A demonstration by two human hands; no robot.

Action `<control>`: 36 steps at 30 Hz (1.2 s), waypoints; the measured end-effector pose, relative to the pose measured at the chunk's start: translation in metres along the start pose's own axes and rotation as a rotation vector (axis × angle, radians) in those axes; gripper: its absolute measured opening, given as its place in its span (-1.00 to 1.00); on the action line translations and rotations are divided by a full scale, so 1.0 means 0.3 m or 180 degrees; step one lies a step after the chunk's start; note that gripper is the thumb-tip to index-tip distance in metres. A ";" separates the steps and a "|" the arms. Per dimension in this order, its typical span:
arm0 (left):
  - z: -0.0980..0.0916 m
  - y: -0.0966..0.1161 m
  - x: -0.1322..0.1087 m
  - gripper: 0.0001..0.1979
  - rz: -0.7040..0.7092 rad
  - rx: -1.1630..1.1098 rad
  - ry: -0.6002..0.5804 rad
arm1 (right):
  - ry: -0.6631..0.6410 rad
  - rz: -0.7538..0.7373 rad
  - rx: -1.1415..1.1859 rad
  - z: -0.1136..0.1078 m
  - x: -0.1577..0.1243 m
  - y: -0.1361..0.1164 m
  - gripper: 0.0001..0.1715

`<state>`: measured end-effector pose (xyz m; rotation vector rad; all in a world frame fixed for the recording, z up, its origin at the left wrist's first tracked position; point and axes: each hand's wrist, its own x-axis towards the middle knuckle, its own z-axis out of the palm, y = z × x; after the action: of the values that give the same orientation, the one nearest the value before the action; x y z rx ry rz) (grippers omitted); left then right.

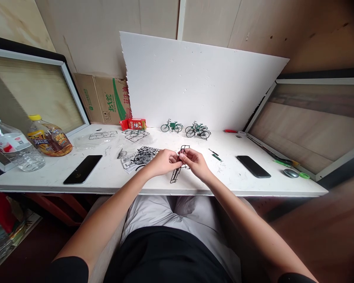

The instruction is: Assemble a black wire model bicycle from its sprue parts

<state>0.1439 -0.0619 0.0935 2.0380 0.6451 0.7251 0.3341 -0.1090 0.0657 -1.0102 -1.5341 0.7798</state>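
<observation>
A black plastic sprue frame is held upright-slanting between my two hands, above the white table. My left hand pinches it from the left, fingers bent and closed. From the other side, my right hand closes thumb and fingers on the same frame, and the fingertips of both hands meet near its upper half. Any small part between the fingertips is hidden. Left of my left hand lies a pile of black sprues on a printed sheet. A green strip and a thin dark piece lie right of my right hand.
Green model bicycles stand at the back before a white foam board. Phones lie left and right. Two bottles, one of brown drink, stand far left. A red box and clear bags sit behind.
</observation>
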 end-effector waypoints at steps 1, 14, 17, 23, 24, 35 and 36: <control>0.000 0.003 0.000 -0.65 -0.0007 -0.0013 -0.0029 | -0.0007 -0.0003 0.0035 0.001 0.000 0.001 -0.54; 0.009 -0.002 0.004 -0.69 -0.0034 -0.0100 -0.0129 | -0.0064 -0.0011 0.0069 -0.004 -0.003 0.006 -0.57; 0.009 -0.005 0.004 -0.69 -0.0031 -0.0101 -0.0118 | -0.0088 -0.0010 0.0085 -0.006 -0.002 0.006 -0.59; -0.004 0.029 -0.005 -0.69 -0.0069 -0.0197 -0.0115 | -0.0133 0.0051 0.0085 -0.011 -0.002 -0.017 -0.55; -0.006 0.033 -0.006 -0.69 -0.0072 -0.0190 -0.0108 | -0.0145 0.0047 0.0095 -0.012 -0.002 -0.020 -0.55; -0.004 0.021 -0.003 -0.69 -0.0115 0.0116 0.0102 | -0.0090 -0.0205 -0.0403 -0.032 -0.003 -0.015 -0.51; -0.004 0.022 -0.003 -0.69 -0.0105 0.0160 0.0121 | -0.0088 -0.0231 -0.0437 -0.031 -0.004 -0.017 -0.52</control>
<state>0.1437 -0.0652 0.0995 2.0586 0.7238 0.7367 0.3424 -0.1127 0.0717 -1.0413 -1.6567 0.6473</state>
